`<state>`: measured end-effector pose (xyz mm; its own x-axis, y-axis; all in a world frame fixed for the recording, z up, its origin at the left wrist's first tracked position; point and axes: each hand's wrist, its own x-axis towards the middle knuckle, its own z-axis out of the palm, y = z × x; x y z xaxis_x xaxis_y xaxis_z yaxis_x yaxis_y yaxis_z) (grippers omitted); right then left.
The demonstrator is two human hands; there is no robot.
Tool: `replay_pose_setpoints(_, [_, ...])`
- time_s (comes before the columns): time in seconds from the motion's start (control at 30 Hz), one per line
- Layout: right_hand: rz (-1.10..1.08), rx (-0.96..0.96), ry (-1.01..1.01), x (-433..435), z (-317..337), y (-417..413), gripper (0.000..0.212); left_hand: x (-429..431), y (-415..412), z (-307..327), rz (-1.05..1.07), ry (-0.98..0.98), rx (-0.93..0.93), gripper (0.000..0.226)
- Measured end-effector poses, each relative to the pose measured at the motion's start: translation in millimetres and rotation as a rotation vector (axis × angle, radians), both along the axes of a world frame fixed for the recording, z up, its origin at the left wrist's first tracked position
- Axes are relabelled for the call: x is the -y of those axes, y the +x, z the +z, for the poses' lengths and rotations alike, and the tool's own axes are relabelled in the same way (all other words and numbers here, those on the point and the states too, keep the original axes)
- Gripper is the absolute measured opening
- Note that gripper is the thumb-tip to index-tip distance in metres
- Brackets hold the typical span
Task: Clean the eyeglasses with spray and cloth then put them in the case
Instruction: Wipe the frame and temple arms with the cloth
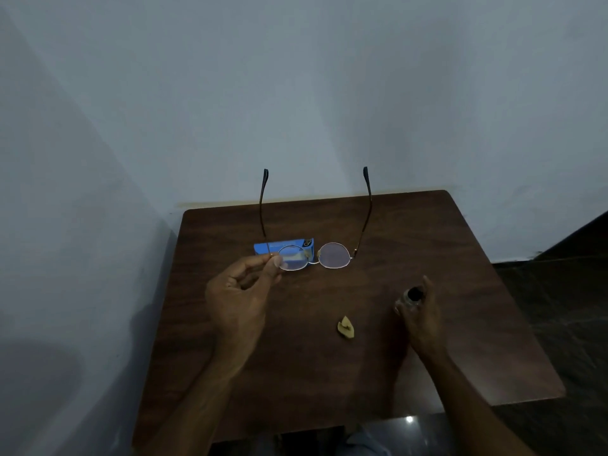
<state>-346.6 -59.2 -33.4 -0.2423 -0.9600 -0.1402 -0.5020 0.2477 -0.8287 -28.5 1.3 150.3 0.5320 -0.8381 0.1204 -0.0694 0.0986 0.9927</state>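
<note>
Left hand pinches round eyeglasses at hinge; right hand grips spray bottle at 4 o'clock above bench.

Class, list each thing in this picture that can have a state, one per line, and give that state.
eyeglasses: temples unfolded, held up above the table
left hand: grip pinched on the eyeglasses' left rim
right hand: wrapped around the spray bottle
spray bottle: upright, in hand
blue case: lying flat, closed
cloth: crumpled, untouched
</note>
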Motion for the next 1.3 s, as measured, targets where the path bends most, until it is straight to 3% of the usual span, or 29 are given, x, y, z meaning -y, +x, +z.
replay_pose_setpoints(0.17, [-0.005, 0.041, -0.050, 6.4, -7.8, 2.3, 0.030, -0.6, 0.8, 1.8, 0.029, -0.011, -0.026, 0.018])
replay_pose_setpoints(0.27, [0.036, 0.122, -0.078, 5.8, 17.1, 15.6, 0.019, -1.2, 3.2, 2.4, 0.049, 0.002, -0.021, 0.020])
replay_pose_setpoints(0.47, [0.257, 0.289, -0.227, -20.1, 132.4, 71.2, 0.023, 3.8, 7.1, 3.7, 0.119, -0.001, -0.059, 0.017])
replay_pose_setpoints(0.6, [0.487, 0.336, -0.286, -37.5, 191.7, 101.4, 0.056, 4.5, 9.9, 5.5, 0.159, -0.016, 0.003, 0.020])
replay_pose_setpoints(0.7, [0.642, 0.375, -0.293, -41.6, 224.5, 117.0, 0.068, 4.0, 13.7, 7.6, 0.190, -0.015, 0.078, 0.021])
replay_pose_setpoints(0.77, [0.692, 0.439, -0.234, -39.1, 233.6, 124.1, 0.072, 2.0, 14.5, 12.1, 0.203, -0.017, 0.097, 0.019])
replay_pose_setpoints(1.1, [0.688, 0.390, -0.231, -24.8, 225.6, 138.0, 0.074, -10.4, 19.6, 23.2, 0.241, -0.049, 0.151, 0.019])
replay_pose_setpoints(1.3, [0.672, 0.202, -0.267, -20.6, 220.5, 144.7, 0.069, -15.5, 21.9, 20.0, 0.253, -0.052, 0.185, 0.021])
